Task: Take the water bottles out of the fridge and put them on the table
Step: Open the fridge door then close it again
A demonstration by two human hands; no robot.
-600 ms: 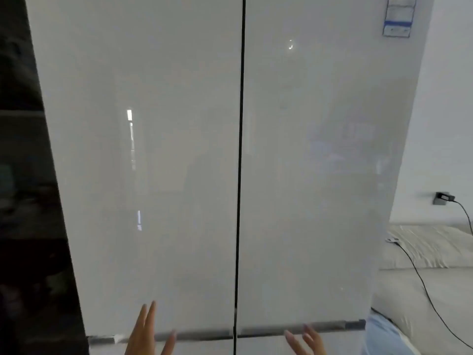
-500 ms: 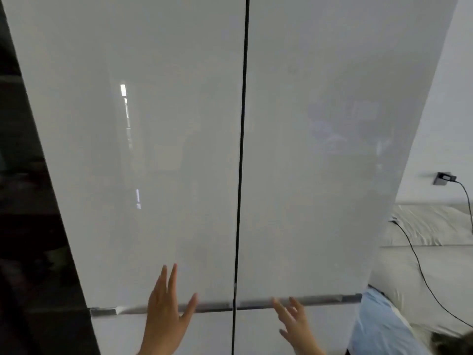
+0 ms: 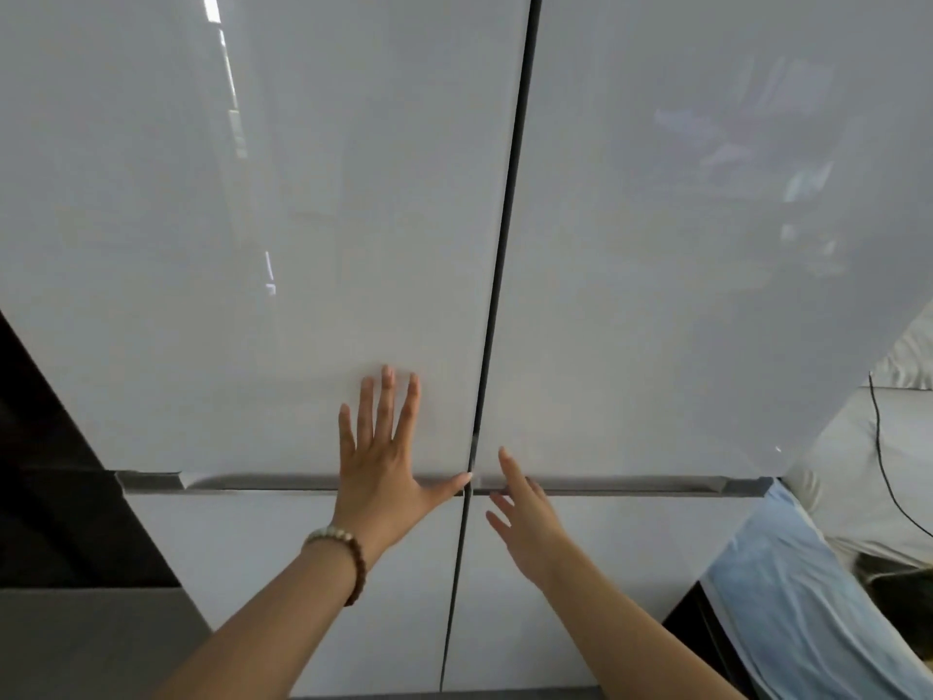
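A tall white fridge (image 3: 303, 219) with glossy double doors fills the view; both upper doors are closed, split by a dark vertical gap (image 3: 505, 245). A grey recessed handle strip (image 3: 252, 482) runs along their bottom edge. My left hand (image 3: 383, 462), with a bead bracelet on the wrist, is spread flat against the left door just above the strip, thumb reaching toward the gap. My right hand (image 3: 525, 512) is open with fingers apart, at the strip just right of the gap. No water bottles or table are visible.
Dark furniture (image 3: 55, 472) stands to the left of the fridge. At the right are a light sofa or bed (image 3: 868, 472) with a black cable (image 3: 881, 447) across it, and a pale blue cloth (image 3: 797, 598) low down.
Both hands rose from the bottom edge of the view to the doors' lower edge. The view came closer and tilted down; the fridge now fills more of it.
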